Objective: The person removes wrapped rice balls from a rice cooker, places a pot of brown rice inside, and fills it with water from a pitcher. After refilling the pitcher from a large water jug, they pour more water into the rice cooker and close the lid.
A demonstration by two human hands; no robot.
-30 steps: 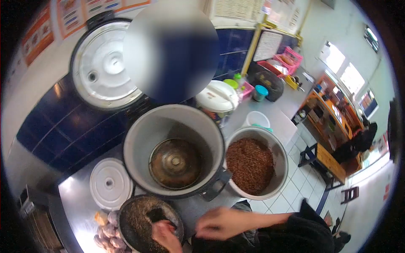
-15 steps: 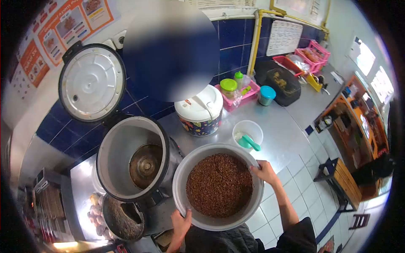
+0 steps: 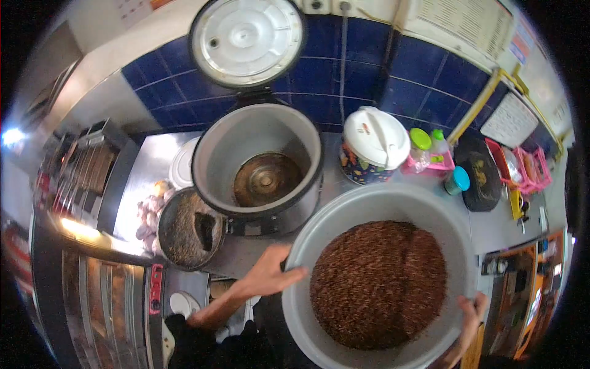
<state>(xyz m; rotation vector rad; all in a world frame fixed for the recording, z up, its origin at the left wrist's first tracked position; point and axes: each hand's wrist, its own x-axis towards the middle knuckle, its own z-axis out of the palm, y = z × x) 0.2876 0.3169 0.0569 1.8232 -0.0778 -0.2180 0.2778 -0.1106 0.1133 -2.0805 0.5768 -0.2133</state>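
The left hand and right hand grip opposite sides of a gray cooking pot of brown grain, in front and right of an open rice cooker. The pot looms larger than 0.5 seconds ago, suggesting carrying is underway.

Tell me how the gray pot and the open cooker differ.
The gray pot holds brown grainy contents; the open cooker shows its brownish bottom. The left hand and right hand grip the gray pot; the open cooker stands on the counter. The open cooker has a raised lid; the gray pot shows none. Both are round and gray inside.
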